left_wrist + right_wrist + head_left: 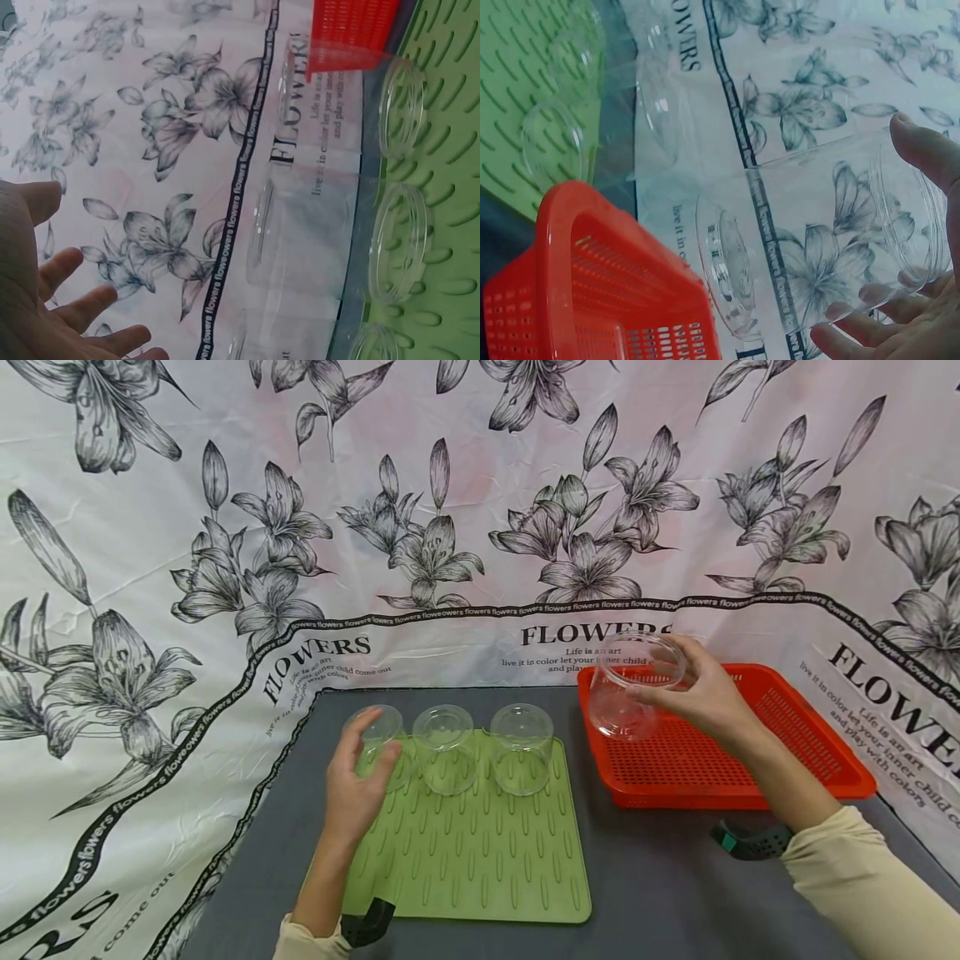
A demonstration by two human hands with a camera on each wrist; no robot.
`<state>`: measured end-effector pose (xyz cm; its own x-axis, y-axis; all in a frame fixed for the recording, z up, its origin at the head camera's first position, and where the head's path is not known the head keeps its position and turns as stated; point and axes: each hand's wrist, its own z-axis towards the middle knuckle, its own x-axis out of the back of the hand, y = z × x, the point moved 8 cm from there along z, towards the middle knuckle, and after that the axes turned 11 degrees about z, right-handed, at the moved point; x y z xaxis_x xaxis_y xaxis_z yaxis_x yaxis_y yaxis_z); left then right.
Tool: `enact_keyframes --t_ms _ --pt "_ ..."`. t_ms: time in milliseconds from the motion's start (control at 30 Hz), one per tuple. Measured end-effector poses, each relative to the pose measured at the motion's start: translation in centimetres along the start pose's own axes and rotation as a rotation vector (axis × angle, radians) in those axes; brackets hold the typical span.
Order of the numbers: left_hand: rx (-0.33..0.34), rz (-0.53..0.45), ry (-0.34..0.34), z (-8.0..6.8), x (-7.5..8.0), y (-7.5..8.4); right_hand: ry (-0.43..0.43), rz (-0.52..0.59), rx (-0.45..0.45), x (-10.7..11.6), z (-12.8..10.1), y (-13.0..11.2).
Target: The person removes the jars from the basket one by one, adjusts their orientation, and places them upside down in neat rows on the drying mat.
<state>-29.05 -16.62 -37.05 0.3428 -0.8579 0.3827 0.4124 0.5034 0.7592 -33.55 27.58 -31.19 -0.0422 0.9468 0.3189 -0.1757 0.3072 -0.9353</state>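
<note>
My right hand [705, 689] grips a clear plastic jar [618, 702] near its wide rim, with thumb and fingers on opposite sides. The jar hangs tilted in the air over the left part of a red basket [617, 795]. On a green ridged mat [480, 860], three similar clear jars stand in a row along the back edge: a left one [388, 724], a middle one [444, 752] and a right one [522, 752]. My left hand [356, 789] is by the left jar and partly covers it in the head view. In the left wrist view its fingers [90, 309] are spread, holding nothing.
The mat and the basket lie side by side on a grey table [645, 877]. A white cloth with printed flowers [450, 647] hangs behind the table and along its sides. Dark bands [750, 842] are on both wrists.
</note>
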Motion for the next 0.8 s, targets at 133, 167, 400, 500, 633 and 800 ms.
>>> enact_keyframes --t_ms 133,167,400,500,633,800 --pt "-0.006 -0.016 -0.02 -0.1 -0.3 0.5 -0.011 -0.006 0.018 -0.5 -0.3 -0.8" --pt "-0.006 -0.024 -0.03 -0.1 -0.4 0.7 -0.012 -0.009 0.021 -0.6 -0.3 -1.0" --pt "-0.021 -0.064 -0.128 -0.3 -1.8 2.3 -0.041 -0.007 0.039 -1.9 -0.7 -2.2" --pt "-0.034 -0.066 -0.158 -0.2 -2.5 2.9 -0.063 -0.002 0.049 -2.6 -1.0 -2.8" --pt "-0.027 -0.07 -0.21 -0.1 -3.6 3.3 -0.099 0.012 0.057 -3.6 -1.4 -3.5" --pt "-0.006 -0.069 -0.292 0.0 -5.0 4.1 -0.128 0.05 0.073 -4.8 -1.6 -4.3"
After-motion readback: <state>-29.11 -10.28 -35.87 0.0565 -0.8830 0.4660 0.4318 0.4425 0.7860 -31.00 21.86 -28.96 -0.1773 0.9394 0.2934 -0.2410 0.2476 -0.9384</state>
